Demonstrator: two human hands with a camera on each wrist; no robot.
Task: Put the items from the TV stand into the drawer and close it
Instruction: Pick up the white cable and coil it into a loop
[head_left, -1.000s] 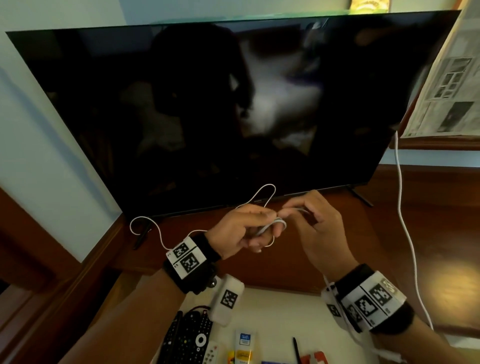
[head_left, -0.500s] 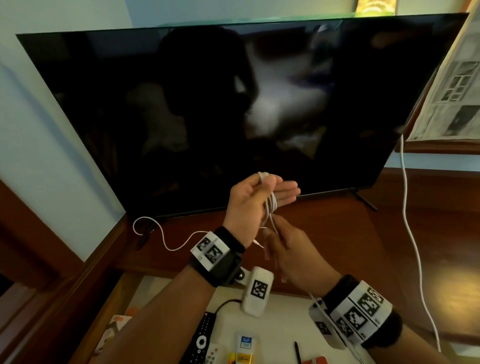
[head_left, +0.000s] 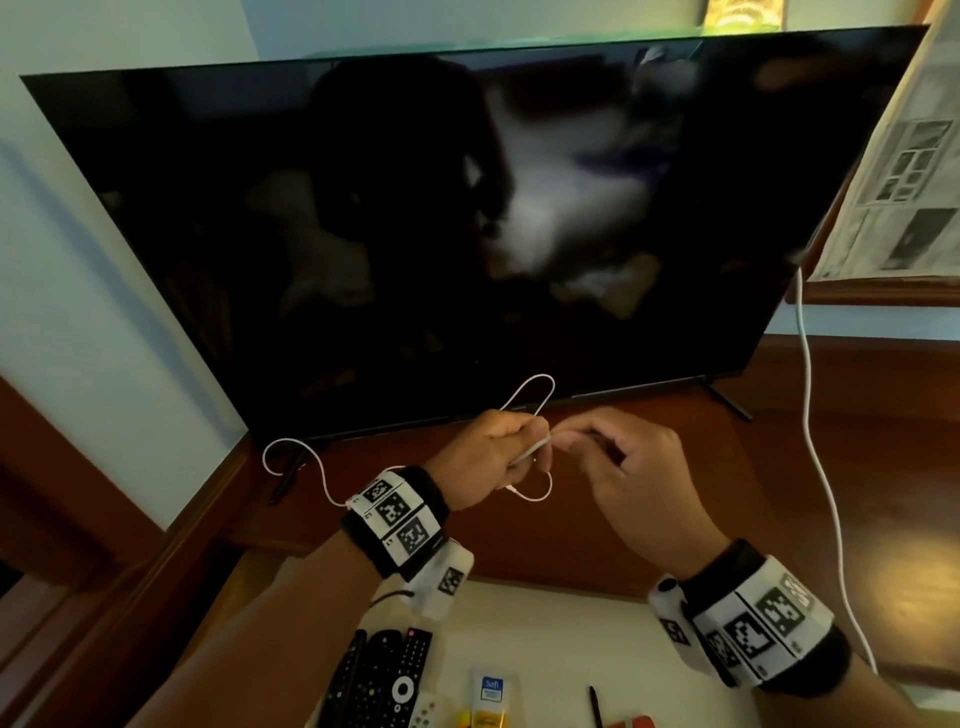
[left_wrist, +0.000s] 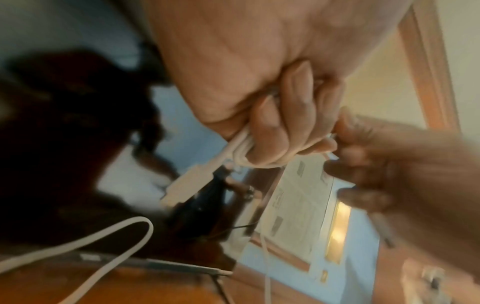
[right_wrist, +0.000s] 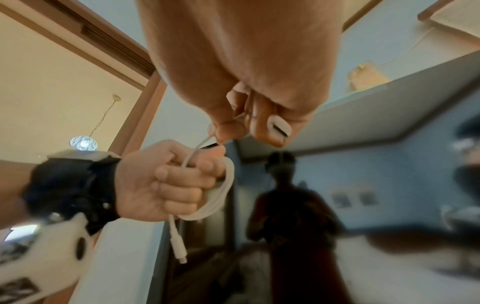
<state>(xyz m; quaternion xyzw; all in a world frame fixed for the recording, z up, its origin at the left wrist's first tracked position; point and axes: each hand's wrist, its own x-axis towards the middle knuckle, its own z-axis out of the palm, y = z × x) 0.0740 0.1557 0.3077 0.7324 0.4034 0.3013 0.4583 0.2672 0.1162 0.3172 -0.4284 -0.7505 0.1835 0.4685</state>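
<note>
The thin white charging cable (head_left: 524, 400) is partly coiled in the left hand (head_left: 485, 457), whose fingers (right_wrist: 182, 185) are curled tight round several loops of it, the white plug end (right_wrist: 178, 244) hanging free below the fist. The right hand (head_left: 631, 467) sits just right of it, thumb and forefinger pinched on the strand that runs between the two hands. Half a second ago the left hand was raised with its palm opened toward the black television screen (head_left: 467, 208) and the loops lying across it; now it has dropped back low over the dark brown wooden TV stand (head_left: 779, 467) and closed into a fist, while the right hand has come up level with it. That looks like one more turn of winding just finished. A loose tail of the cable still trails left across the stand in a curve (head_left: 291, 452), so the coiling is not done. Below, at the near edge, the open drawer with its white lining (head_left: 545, 649) already holds black remote controls (head_left: 384, 675), a small white and yellow tube (head_left: 491, 696) and a dark pen (head_left: 595, 704). My judgement: the cable is the item in hand, and once its tail is gathered it can go down into the drawer, which then remains to be shut.
</note>
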